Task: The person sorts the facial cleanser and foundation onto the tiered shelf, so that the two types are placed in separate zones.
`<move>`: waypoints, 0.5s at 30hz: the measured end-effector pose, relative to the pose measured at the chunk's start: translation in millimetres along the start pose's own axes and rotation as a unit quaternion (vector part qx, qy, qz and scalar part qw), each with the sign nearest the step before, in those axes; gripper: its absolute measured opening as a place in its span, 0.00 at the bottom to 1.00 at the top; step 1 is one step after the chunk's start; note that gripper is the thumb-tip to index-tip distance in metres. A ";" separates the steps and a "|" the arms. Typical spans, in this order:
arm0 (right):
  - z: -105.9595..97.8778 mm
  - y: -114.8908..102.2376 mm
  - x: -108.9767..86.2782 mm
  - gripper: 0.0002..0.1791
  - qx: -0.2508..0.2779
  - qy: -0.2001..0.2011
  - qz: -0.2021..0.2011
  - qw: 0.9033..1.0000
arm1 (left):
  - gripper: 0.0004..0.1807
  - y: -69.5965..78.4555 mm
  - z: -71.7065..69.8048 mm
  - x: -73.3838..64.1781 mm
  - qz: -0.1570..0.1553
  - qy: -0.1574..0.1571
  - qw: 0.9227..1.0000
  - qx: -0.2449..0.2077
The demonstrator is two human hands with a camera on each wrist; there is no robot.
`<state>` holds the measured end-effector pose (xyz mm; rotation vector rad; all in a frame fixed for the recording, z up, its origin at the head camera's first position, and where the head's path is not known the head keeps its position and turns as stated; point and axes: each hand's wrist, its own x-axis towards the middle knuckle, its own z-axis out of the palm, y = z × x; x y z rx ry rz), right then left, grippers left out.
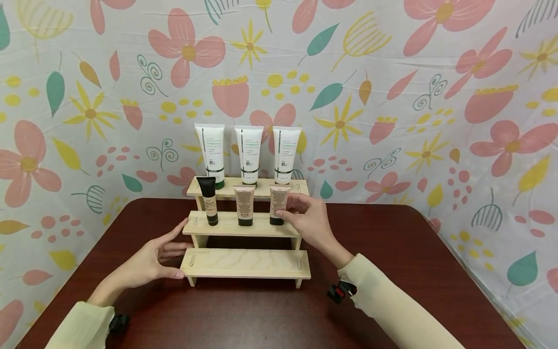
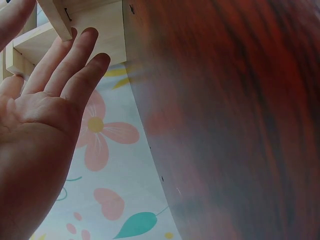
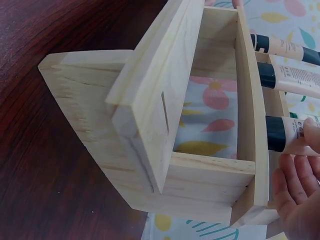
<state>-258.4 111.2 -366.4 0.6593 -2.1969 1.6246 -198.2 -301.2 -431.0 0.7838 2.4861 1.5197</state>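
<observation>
A three-step wooden display rack [image 1: 244, 261] stands on the table. On its middle step my right hand [image 1: 307, 220] pinches a small beige tube [image 1: 278, 198] with a black cap, which stands cap down at the right end. My left hand [image 1: 150, 259] rests against the rack's left side, thumb at the lowest step and fingers extended, as the left wrist view also shows. Beside the pinched tube stand a matching beige tube [image 1: 245, 201] and a slimmer black-and-beige tube [image 1: 210, 201]. Three white tubes [image 1: 249, 152] with green caps stand along the top step.
The dark reddish-brown table [image 1: 244, 317] reaches out on both sides of the rack. Right behind it hangs a white cloth [image 1: 279, 92] printed with flowers and leaves. The lowest step carries no tubes.
</observation>
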 end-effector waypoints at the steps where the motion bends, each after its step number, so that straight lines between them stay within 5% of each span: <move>1: -0.7 0.2 -0.7 0.20 -0.003 0.001 0.000 1.000 | 0.67 0.0 0.0 0.1 -0.001 -0.001 1.000 0.000; 8: -18.8 3.1 -11.5 0.21 -0.023 0.019 -0.021 0.999 | 0.67 -0.4 0.0 0.3 -0.002 -0.004 1.000 0.005; 12: -43.5 2.6 -24.9 0.21 -0.104 0.053 -0.042 0.992 | 0.62 1.0 -5.7 -5.5 0.000 0.017 0.999 0.033; 15: -69.7 6.7 -36.5 0.25 -0.186 0.064 -0.047 0.979 | 0.54 4.6 -12.2 -13.6 -0.004 0.067 0.992 0.109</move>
